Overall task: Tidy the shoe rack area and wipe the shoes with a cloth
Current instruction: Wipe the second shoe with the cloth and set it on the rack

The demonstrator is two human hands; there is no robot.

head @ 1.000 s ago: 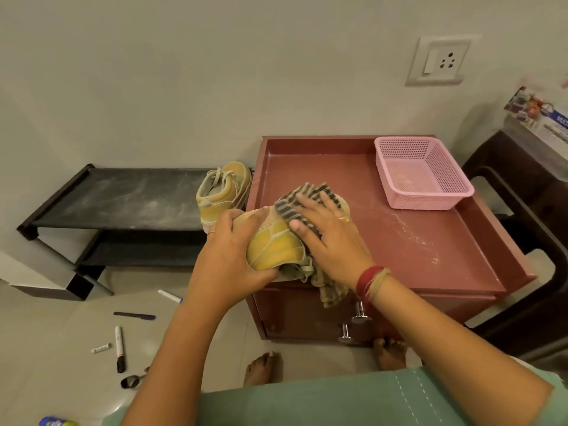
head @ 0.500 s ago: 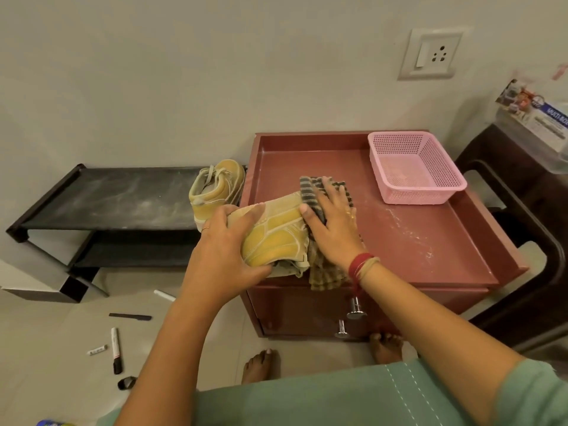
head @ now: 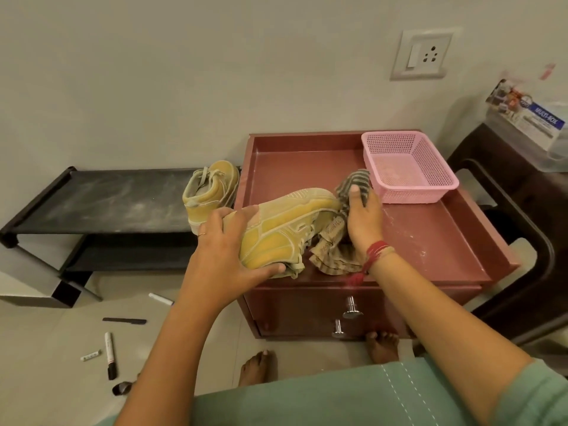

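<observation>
My left hand (head: 222, 250) grips the heel end of a yellow shoe (head: 282, 229), held over the front of the red-brown cabinet top (head: 430, 241). My right hand (head: 362, 219) holds a striped cloth (head: 335, 247) against the shoe's toe; the cloth hangs down under the hand. The second yellow shoe (head: 212, 192) stands on the right end of the dusty black shoe rack (head: 107, 204), beside the cabinet.
A pink mesh basket (head: 408, 167) sits at the cabinet's back right. Markers (head: 110, 355), a white pen (head: 161, 299), a black comb (head: 124, 321) and other small items lie on the floor at the left. A dark chair (head: 522, 241) stands right. My bare feet are below the cabinet.
My right hand slid the cloth from the shoe's top forward to its toe. The shoe now lies more stretched out toward the basket.
</observation>
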